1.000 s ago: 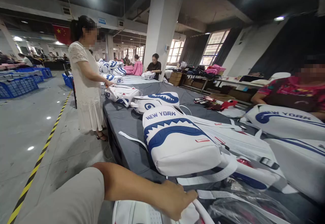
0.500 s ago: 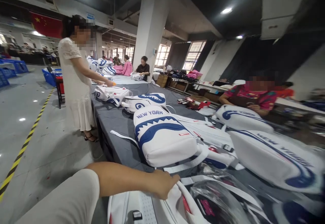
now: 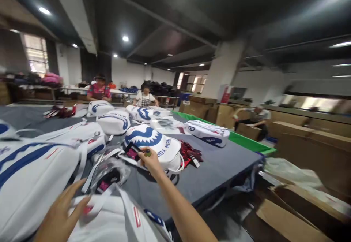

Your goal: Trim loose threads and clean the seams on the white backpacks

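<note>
My left hand is at the lower left, thumb and fingers apart, over the edge of a white backpack close to me. Contact between them is hard to judge. Over the table, my right hand pinches a black tag with pink print. A small greenish spot shows at its fingers, too blurred to name. Just behind that hand lies a white backpack with a blue shark-mouth print and "NEW YORK" lettering. A clear plastic bag holding more dark and pink pieces rests between my hands.
More white backpacks cover the left of the grey table. Red and black tags lie beside the printed backpack. Another backpack stands toward the green edge. Cardboard boxes are at right. Several people work beyond.
The view has swung to the right. My left hand, earlier gripping the near backpack's edge, has its fingers apart now. My right hand has come into view with the black tag.
</note>
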The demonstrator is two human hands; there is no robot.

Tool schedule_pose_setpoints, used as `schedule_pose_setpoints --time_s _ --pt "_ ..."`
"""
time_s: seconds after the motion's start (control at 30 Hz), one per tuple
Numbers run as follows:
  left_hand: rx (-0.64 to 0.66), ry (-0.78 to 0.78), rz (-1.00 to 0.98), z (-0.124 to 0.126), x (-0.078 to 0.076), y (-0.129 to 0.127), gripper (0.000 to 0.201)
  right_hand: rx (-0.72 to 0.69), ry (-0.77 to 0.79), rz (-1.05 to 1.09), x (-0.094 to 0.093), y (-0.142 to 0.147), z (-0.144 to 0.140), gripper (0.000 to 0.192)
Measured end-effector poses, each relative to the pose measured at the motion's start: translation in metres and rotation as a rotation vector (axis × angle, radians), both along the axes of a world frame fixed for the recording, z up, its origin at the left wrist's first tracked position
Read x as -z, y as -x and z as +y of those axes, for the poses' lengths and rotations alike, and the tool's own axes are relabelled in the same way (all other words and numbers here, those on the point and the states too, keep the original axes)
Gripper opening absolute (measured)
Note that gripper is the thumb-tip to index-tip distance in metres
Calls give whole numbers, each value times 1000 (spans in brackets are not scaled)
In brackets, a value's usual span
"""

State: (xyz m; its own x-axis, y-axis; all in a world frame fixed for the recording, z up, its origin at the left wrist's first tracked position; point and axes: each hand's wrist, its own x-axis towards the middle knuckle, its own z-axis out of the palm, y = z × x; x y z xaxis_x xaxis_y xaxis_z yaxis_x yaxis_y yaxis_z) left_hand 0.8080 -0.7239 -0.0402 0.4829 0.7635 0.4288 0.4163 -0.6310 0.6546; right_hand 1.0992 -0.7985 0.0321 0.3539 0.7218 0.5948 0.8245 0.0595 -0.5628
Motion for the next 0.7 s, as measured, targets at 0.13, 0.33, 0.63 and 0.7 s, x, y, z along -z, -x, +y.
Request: schedule_pose_setpoints --time_s 0.13,0.33,0.63,0.7 --pt "75 439 -314 -18 -27 -30 56 -192 14 217 16 26 -17 11" --pt "156 143 -455 -40 -46 -41 18 -413 5 247 34 57 -39 14" --pt "243 -723 -237 -51 -32 -18 22 -244 -140 -1 33 75 -68 8" --pt "232 -803 -197 -52 -28 -13 24 -254 10 231 37 79 -71 15"
